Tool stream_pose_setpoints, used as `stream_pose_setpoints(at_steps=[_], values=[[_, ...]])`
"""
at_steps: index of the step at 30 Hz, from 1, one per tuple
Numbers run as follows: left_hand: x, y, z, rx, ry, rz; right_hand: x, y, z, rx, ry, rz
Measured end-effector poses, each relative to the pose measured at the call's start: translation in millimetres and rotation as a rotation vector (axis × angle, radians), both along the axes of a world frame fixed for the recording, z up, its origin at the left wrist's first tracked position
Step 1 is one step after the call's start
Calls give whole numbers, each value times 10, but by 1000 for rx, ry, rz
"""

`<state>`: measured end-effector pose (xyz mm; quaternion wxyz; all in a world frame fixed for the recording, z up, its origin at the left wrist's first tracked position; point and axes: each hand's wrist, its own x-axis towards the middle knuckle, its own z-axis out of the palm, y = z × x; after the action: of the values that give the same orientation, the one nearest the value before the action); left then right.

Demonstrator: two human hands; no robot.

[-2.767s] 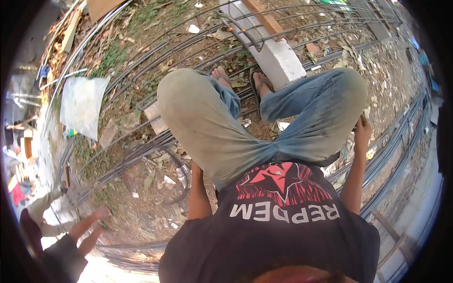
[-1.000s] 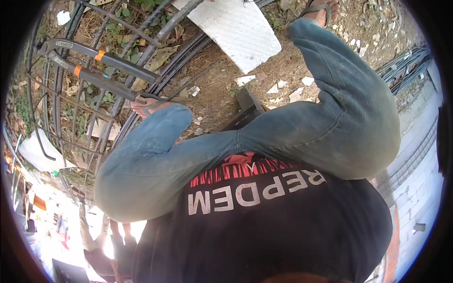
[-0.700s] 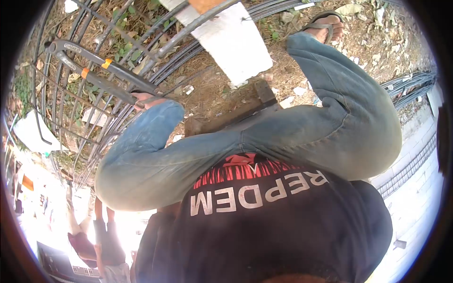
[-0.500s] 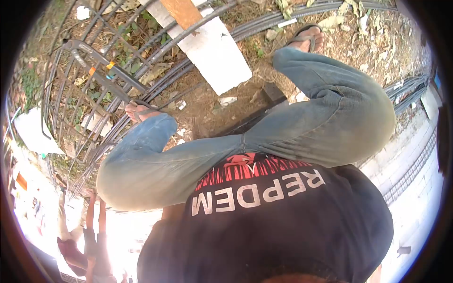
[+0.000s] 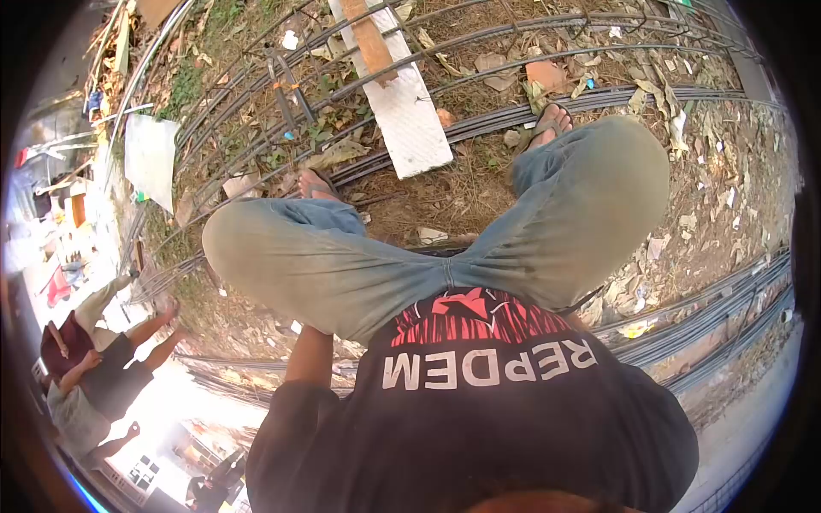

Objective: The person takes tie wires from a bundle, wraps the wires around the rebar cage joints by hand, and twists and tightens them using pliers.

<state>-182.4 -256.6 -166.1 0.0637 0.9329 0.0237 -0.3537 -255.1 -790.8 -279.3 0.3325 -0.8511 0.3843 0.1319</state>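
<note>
Neither of my hands shows. My left forearm (image 5: 310,357) runs down behind my left thigh, which hides the hand. On the right side my hand is hidden behind my leg and shirt. I sit low with knees spread, in jeans (image 5: 564,214) and a black printed shirt (image 5: 479,410). Past my feet, a long-handled cutter (image 5: 293,90) with orange bands lies among the steel rebar (image 5: 513,120). Between my feet and the rods a white board (image 5: 406,120) points toward me, with a brown wooden piece (image 5: 368,38) on its far part.
Long bars cross the ground ahead, and a bundle of rods (image 5: 727,299) lies at right. A white sheet (image 5: 150,158) lies at left. Dry leaves and scraps (image 5: 684,179) litter the soil. Other people (image 5: 111,368) stand at the far left.
The view has swung and tilted, so the ground and cutter look farther off. My left forearm now shows. More of the people at left has come into sight.
</note>
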Motion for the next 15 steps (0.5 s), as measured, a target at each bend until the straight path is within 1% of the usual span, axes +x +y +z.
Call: stream_pose_setpoints(at_steps=[3, 8, 12, 15], values=[[1, -56, 93, 18, 3, -5, -61, -2, -14, 1, -36, -77], [492, -584, -54, -13, -15, -120, 124, -119, -240, -32, -59, -291], [970, -1171, -297, -79, -28, -189, 558, -399, -759, -200, -2, -496], [1319, -1563, -434, -105, -50, -191, 681, -490, -1360, -445, 101, -561]])
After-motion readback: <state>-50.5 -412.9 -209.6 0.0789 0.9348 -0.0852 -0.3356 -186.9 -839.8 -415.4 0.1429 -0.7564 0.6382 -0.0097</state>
